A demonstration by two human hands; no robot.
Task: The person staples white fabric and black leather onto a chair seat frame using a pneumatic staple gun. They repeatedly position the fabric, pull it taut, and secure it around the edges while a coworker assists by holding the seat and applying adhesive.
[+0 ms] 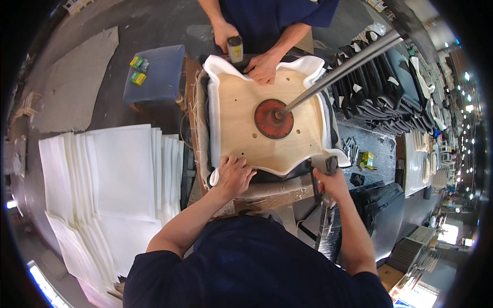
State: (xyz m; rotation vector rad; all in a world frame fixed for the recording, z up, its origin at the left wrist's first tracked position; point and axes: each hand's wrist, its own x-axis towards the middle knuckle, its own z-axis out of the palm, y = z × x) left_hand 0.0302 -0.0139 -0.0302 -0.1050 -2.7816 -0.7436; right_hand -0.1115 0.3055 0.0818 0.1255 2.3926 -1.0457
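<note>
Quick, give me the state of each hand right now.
Left hand: pressing the white foam edge, holding nothing.
Right hand: closed on the staple gun.

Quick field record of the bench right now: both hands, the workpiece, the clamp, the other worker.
left hand: pressing white foam edge at the near rim of the plywood seat panel
right hand: gripping a staple gun at the panel's near right corner
clamp: red disc on a metal rod, panel centre
co-worker's hand: on the far edge
</note>
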